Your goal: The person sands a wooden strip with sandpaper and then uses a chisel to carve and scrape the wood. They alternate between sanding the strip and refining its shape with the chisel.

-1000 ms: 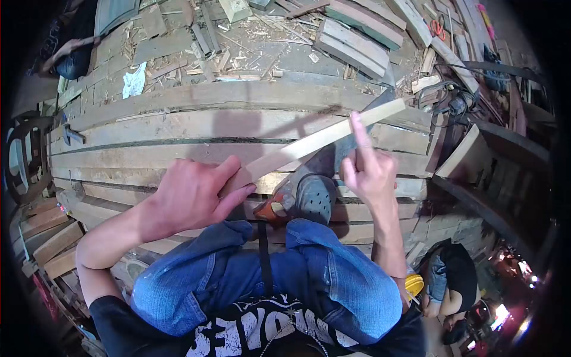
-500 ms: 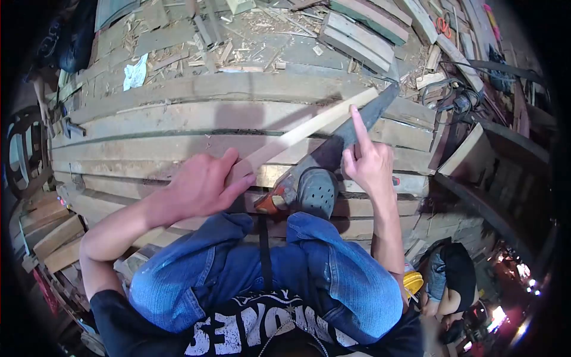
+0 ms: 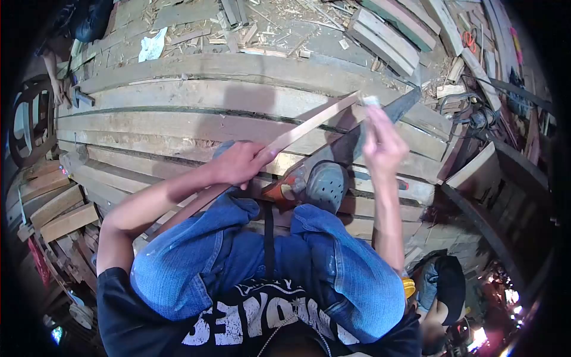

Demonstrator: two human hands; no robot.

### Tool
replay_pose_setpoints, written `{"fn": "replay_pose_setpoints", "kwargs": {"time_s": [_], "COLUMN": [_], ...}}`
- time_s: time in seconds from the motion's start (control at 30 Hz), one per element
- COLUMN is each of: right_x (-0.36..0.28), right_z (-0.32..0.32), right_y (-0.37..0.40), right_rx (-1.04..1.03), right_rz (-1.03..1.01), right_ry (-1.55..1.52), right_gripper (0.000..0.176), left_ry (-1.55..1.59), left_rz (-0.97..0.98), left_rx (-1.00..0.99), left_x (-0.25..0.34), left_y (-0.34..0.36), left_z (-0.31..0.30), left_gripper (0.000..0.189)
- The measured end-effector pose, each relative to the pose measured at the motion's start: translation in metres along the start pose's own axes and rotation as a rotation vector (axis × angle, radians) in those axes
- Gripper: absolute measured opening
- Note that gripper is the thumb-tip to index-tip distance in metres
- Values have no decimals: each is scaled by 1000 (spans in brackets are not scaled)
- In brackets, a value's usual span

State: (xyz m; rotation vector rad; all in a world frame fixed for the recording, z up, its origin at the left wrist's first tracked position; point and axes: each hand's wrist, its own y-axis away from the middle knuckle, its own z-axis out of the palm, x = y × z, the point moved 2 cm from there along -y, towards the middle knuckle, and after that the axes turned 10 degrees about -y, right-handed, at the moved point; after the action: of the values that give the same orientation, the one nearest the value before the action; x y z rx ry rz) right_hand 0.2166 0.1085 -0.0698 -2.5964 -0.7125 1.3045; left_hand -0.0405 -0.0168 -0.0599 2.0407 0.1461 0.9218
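Note:
My left hand (image 3: 241,163) is closed around a long, thin wooden strip (image 3: 312,123), which slants up to the right across the boards. Behind that hand, the strip's lower end seems to run down toward my left knee. My right hand (image 3: 383,140), smeared by motion, is raised near the strip's far end. At its fingertips shows a small pale piece (image 3: 370,100), too blurred to name. Below the strip lies a handsaw (image 3: 348,146) with a dark blade and an orange handle. My grey clog (image 3: 327,185) rests against the saw, partly covering it.
Planks (image 3: 143,122) form the floor, with wood shavings (image 3: 279,33) beyond them. Stacked beams (image 3: 383,41) lie at the upper right, near a tangle of black cord (image 3: 476,116). A hammer (image 3: 82,97) and a white cloth (image 3: 152,46) lie at left; another person (image 3: 446,285) is at lower right.
My left hand has slid up and right along the strip. My right hand, which was pointing at the strip's far end, now has a pale piece at its fingertips.

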Motion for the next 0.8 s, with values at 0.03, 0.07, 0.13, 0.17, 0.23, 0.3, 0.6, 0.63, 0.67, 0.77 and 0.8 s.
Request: {"fn": "replay_pose_setpoints", "kwargs": {"time_s": [0.03, 0.07, 0.13, 0.17, 0.23, 0.3, 0.6, 0.63, 0.67, 0.77, 0.8], "right_x": [5, 12, 11, 11, 10, 14, 3, 20, 35, 12, 2], "right_z": [16, 35, 54, 59, 66, 68, 77, 75, 75, 74, 74], "right_y": [5, 15, 24, 26, 26, 25, 22, 16, 13, 24, 29], "right_rx": [-73, -188, -306, -350, -395, -418, -522, -493, -448, -407, -446], "right_rz": [-124, -112, -96, -88, -78, -129, -295, -263, -232, -200, -173], "right_ry": [-25, -107, -193, -189, -189, -215, -317, -279, -225, -246, -266], "right_gripper": [24, 29, 33, 36, 39, 42, 41, 39, 36, 36, 37], "left_ry": [133, 137, 226, 227, 200, 195, 179, 228, 227, 286, 264], "left_rz": [-90, -93, -127, -131, -82, -88, -72, -102, -100, -118, -87], "left_rx": [-133, -136, -203, -203, -192, -190, -144, -177, -182, -229, -207], "left_x": [2, 2, 2, -2, -9, -11, -9, -8, -8, -11, -13], "left_y": [-1, -3, -5, -7, -9, -10, -12, -10, -10, -11, -13], "left_z": [1, 0, 1, 2, 3, 5, 7, 6, 4, 2, 4], "left_gripper": [47, 47, 47, 47, 54, 54, 49, 47, 47, 47, 46]}}
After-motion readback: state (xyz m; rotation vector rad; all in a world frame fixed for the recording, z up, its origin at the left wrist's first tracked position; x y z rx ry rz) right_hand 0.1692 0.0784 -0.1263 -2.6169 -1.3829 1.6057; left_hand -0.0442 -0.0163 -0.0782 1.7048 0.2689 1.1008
